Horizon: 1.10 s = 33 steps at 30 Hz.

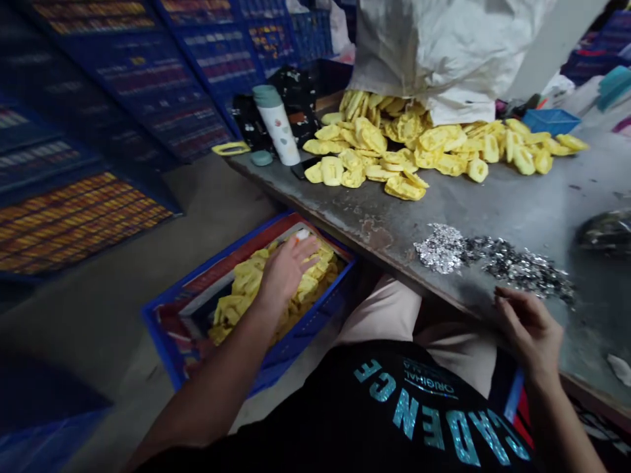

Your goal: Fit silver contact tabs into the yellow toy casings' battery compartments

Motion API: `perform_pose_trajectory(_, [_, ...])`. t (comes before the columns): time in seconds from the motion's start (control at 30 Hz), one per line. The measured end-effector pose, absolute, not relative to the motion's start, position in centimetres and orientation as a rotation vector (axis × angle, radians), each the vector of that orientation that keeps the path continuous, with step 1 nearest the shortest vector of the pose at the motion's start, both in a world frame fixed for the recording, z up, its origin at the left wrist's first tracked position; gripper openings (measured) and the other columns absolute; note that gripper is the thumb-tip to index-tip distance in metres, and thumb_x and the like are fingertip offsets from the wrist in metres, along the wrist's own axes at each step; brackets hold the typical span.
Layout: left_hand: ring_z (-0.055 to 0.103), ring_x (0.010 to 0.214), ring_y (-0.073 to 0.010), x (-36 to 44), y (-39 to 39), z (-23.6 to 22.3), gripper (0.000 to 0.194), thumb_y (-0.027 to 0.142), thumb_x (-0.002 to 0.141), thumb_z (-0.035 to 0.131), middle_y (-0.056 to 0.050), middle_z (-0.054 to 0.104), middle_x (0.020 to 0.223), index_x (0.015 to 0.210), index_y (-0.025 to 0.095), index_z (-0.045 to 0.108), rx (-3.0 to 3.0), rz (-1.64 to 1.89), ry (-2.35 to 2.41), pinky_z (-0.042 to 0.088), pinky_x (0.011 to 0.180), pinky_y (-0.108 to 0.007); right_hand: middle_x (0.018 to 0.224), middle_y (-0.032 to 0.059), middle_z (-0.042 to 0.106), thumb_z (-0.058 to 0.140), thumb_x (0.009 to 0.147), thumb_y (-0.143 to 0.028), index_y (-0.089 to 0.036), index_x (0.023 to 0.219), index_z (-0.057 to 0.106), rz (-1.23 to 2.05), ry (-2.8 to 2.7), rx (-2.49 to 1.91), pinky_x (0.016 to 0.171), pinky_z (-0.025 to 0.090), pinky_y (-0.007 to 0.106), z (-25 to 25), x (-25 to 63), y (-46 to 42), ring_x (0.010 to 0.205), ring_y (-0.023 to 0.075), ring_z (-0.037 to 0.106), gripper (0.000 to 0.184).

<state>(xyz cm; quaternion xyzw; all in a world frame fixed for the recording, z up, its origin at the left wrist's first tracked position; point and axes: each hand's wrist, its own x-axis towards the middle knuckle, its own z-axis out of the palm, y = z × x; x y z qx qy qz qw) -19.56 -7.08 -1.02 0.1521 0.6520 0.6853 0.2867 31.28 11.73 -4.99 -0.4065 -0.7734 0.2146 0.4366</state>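
Observation:
My left hand point(286, 270) is over a blue crate point(315, 312) of yellow moulded plastic pieces point(241, 279), its fingers stretched out and apart. Just beyond those fingers shows a small white and orange item point(302, 234), too blurred to name. At the table's edge is my right hand point(532, 328), fingers curled with thumb and forefinger together; anything between them is too small to make out. Near it on the table lie a pile of shiny silver metal pieces point(441, 247) and a darker pile of small metal pieces point(527, 266).
Yellow pieces point(404, 187) spill from a large white sack point(444, 52) onto the grey table point(345, 213). A white bottle point(280, 128) with a green top stands at the left corner. Stacked blue crates point(162, 85) line the left side. A small blue tray point(551, 121) sits behind.

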Motion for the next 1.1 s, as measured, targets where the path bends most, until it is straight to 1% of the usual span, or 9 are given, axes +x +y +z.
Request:
perform_pose_trajectory(0.1, [0.078,0.148,-0.0350,-19.0,4.1,1.5,0.049,0.048,0.098,0.089,-0.016,0.083,0.155,0.139,0.021,0.085,0.922,1.690,1.802,0.070,0.117,-0.050,0.103,0.0042,0.087,0.078,0.116,-0.034,-0.027,0.120,0.087,0.405,-2.030,-0.978,0.081,0.064,0.033,-5.8,30.6,10.9,0.090,0.0215,0.084,0.013])
perform_pose_trajectory(0.2, [0.059,0.170,-0.0362,-18.0,14.1,3.0,0.037,0.016,0.084,0.093,-0.013,0.078,0.168,0.121,0.020,0.091,1.366,1.440,1.822,0.043,0.148,-0.055,0.108,0.0036,0.089,0.076,0.116,-0.030,-0.028,0.122,0.087,0.350,-2.081,-0.982,0.086,0.068,0.031,-6.2,29.5,10.2,0.097,0.0214,0.088,0.013])
perform_pose_trajectory(0.33, [0.047,0.178,-0.0413,-17.6,20.7,2.6,0.020,0.003,0.080,0.090,-0.017,0.080,0.163,0.090,0.019,0.084,1.654,1.167,1.805,0.024,0.154,-0.063,0.112,0.0033,0.092,0.074,0.115,-0.024,-0.031,0.125,0.087,0.291,-2.129,-0.965,0.088,0.073,0.031,-6.1,28.9,9.7,0.097,0.0220,0.091,0.018])
perform_pose_trajectory(0.53, [0.062,0.163,-0.0381,-19.0,20.1,2.4,0.016,0.018,0.089,0.090,-0.019,0.082,0.156,0.088,0.021,0.075,1.535,1.264,1.724,0.041,0.145,-0.056,0.107,0.0035,0.092,0.072,0.114,-0.021,-0.038,0.128,0.086,0.254,-2.174,-0.921,0.076,0.077,0.041,-5.0,28.7,9.4,0.088,0.0276,0.091,0.026])
perform_pose_trajectory(0.67, [0.083,0.130,-0.0331,-17.8,16.1,3.3,0.027,0.041,0.100,0.084,-0.016,0.089,0.126,0.112,0.021,0.070,1.208,1.445,1.573,0.068,0.117,-0.054,0.106,0.0038,0.092,0.074,0.113,-0.026,-0.036,0.121,0.087,0.418,-2.089,-0.971,0.077,0.073,0.041,-4.5,28.7,9.6,0.089,0.0275,0.090,0.018])
perform_pose_trajectory(0.8, [0.089,0.118,-0.0365,-12.6,10.2,3.2,0.044,0.060,0.102,0.082,-0.014,0.091,0.111,0.117,0.021,0.068,0.926,1.430,1.289,0.077,0.099,-0.055,0.102,0.0047,0.090,0.080,0.113,-0.039,-0.031,0.111,0.089,0.734,-1.865,-1.028,0.084,0.067,0.040,-2.6,26.8,10.0,0.092,0.0257,0.086,0.012])
perform_pose_trajectory(0.87, [0.090,0.120,-0.0373,-9.4,7.2,2.8,0.045,0.059,0.099,0.088,-0.014,0.091,0.113,0.116,0.020,0.072,0.822,1.382,1.161,0.078,0.098,-0.053,0.111,0.0056,0.091,0.085,0.111,-0.049,-0.030,0.122,0.090,0.991,-1.782,-0.981,0.089,0.068,0.038,-1.1,25.0,10.3,0.098,0.0239,0.085,0.023])
perform_pose_trajectory(1.0, [0.090,0.107,-0.0300,-4.5,2.6,2.1,0.044,0.051,0.094,0.100,-0.007,0.090,0.108,0.117,0.021,0.076,0.648,1.298,1.011,0.078,0.091,-0.042,0.128,0.0047,0.088,0.104,0.088,-0.072,-0.031,0.149,0.079,1.447,-1.635,-0.697,0.090,0.070,0.034,1.6,21.7,11.2,0.100,0.0199,0.081,0.078])
perform_pose_trajectory(1.1, [0.084,0.088,-0.0196,-2.8,0.6,1.7,0.042,0.042,0.089,0.106,-0.002,0.087,0.100,0.112,0.020,0.079,0.559,1.250,0.960,0.073,0.081,-0.029,0.123,0.0028,0.086,0.105,0.088,-0.069,-0.030,0.147,0.077,1.591,-1.540,-0.680,0.088,0.070,0.031,2.6,21.0,10.9,0.102,0.0190,0.080,0.076])
